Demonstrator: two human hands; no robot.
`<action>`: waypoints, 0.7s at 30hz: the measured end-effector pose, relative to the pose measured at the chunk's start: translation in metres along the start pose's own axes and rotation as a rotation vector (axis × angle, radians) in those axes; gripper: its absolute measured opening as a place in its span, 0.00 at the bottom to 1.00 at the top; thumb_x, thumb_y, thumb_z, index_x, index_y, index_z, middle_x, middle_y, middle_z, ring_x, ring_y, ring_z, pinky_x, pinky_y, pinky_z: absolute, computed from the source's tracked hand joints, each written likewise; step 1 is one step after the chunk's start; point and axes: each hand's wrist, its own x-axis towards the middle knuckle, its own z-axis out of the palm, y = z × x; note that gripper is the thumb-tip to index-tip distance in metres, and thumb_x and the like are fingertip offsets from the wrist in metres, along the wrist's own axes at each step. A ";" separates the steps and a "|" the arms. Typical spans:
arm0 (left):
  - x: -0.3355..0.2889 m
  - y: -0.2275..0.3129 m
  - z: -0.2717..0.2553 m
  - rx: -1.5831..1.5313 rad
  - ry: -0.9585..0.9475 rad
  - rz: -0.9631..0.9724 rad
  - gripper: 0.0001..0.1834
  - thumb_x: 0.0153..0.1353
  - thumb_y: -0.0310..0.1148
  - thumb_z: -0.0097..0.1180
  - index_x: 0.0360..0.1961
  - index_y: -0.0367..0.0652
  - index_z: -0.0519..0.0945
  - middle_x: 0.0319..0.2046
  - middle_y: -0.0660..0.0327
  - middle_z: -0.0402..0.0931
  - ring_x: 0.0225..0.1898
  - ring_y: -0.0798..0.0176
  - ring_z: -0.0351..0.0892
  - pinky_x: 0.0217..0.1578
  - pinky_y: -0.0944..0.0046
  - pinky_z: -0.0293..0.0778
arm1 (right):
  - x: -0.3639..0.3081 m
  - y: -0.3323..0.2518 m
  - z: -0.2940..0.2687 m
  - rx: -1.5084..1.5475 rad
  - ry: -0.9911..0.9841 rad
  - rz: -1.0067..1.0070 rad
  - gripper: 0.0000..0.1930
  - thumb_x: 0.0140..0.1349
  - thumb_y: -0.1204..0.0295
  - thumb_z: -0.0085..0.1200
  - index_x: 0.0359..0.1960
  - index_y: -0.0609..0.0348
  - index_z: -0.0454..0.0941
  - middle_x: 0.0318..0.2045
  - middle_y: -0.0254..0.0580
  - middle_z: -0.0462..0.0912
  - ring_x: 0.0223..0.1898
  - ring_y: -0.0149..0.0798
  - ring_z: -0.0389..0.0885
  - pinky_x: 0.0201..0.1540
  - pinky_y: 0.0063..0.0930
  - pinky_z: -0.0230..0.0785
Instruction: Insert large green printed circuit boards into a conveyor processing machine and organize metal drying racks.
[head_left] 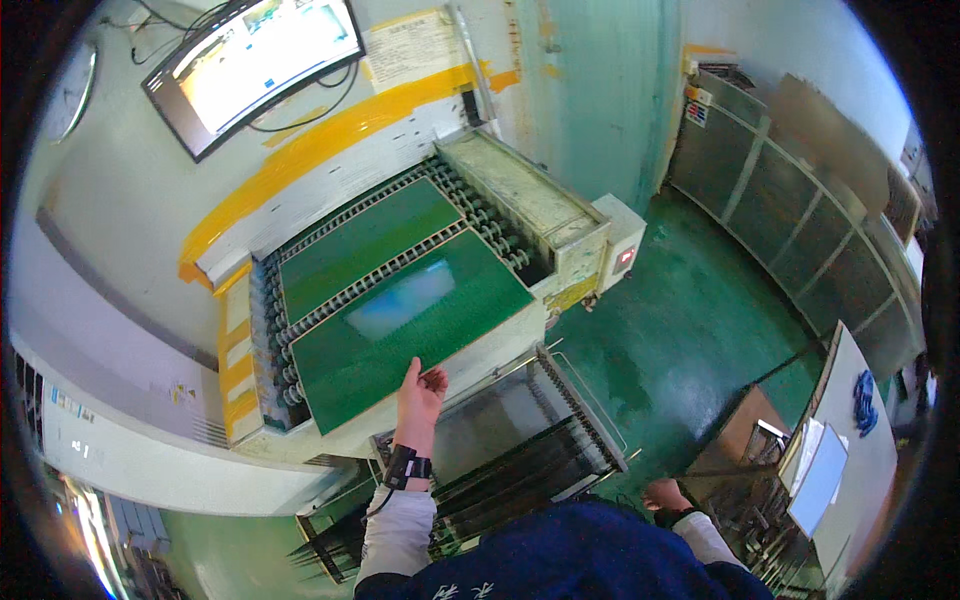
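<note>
Near green board [455, 310]: one, flat, rectangular, thin-edged, with a pale reflection on its face; lay on the rollers [485, 212] at the near side of the machine, its near edge at the machine's near rim.

Left hand [420, 393]: at the middle of that near edge, thumb extended and overlapping the board, fingers part curled; whether it gripped the edge or only touched it could not be told. Black strap [407, 467] at the wrist, pale sleeve [398, 530] below.

Right hand [663, 494]: low at the near right, well apart from the machine, fingers loosely curled; its palm was hidden, so whether it held anything could not be told.

Far green board [370, 240]: one, similar, lay flat beyond the first, a row of rollers showing between the two.

Metal cover [525, 190]: one, long, worn, along the machine's right side; control box [622, 240], pale, with a red button, at its end.

Rack [590, 405]: one, low, toothed along its right side, stood just near of the machine on the green floor [690, 290].

Screen [255, 65]: one, lit, on the far left wall, above yellow tape [300, 165].

Blue cloth [865, 403]: one, crumpled, on a white panel [880, 460] at right.
</note>
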 end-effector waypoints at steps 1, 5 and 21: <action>-0.001 0.000 0.002 0.001 0.023 -0.009 0.16 0.58 0.41 0.56 0.30 0.37 0.73 0.27 0.54 0.76 0.31 0.60 0.76 0.34 0.62 0.75 | 0.005 0.005 -0.001 -0.077 0.010 -0.027 0.07 0.55 0.65 0.43 0.22 0.50 0.66 0.20 0.37 0.67 0.20 0.37 0.65 0.18 0.31 0.57; -0.002 0.003 0.007 0.056 0.061 -0.043 0.18 0.59 0.44 0.55 0.28 0.37 0.75 0.26 0.57 0.76 0.30 0.60 0.75 0.34 0.63 0.75 | 0.031 0.021 -0.012 -0.723 0.052 -0.209 0.07 0.54 0.65 0.44 0.22 0.50 0.66 0.20 0.35 0.66 0.20 0.36 0.64 0.20 0.31 0.58; -0.038 -0.004 -0.002 0.241 0.027 0.078 0.15 0.62 0.43 0.50 0.28 0.41 0.72 0.24 0.59 0.74 0.28 0.62 0.75 0.32 0.62 0.74 | 0.144 0.090 -0.060 -0.391 -0.164 -0.329 0.11 0.53 0.60 0.45 0.21 0.52 0.64 0.19 0.41 0.68 0.20 0.42 0.66 0.19 0.38 0.59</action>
